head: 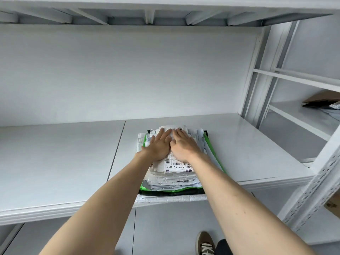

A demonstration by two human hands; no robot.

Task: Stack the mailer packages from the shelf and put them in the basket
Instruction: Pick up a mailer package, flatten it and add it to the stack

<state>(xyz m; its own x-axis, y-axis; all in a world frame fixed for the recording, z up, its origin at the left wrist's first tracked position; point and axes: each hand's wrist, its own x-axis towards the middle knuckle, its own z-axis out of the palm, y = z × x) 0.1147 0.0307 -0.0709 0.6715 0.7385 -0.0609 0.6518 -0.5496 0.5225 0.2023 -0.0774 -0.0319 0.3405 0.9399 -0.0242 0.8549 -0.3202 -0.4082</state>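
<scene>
The stack of mailer packages lies on the shelf, its near edge overhanging the shelf lip. Left hand and right hand lie flat on top, side by side, fingers straight and pressed down; neither grip closes on anything.

Step in hand, by my reading: compress and square the stack.
1. Keep even downward pressure; the film mailers look slippery and may slide.
2. Align loose edges against the green-bordered mailer at the bottom.
3. Slide both hands to opposite sides before lifting.

No basket is visible.
</scene>
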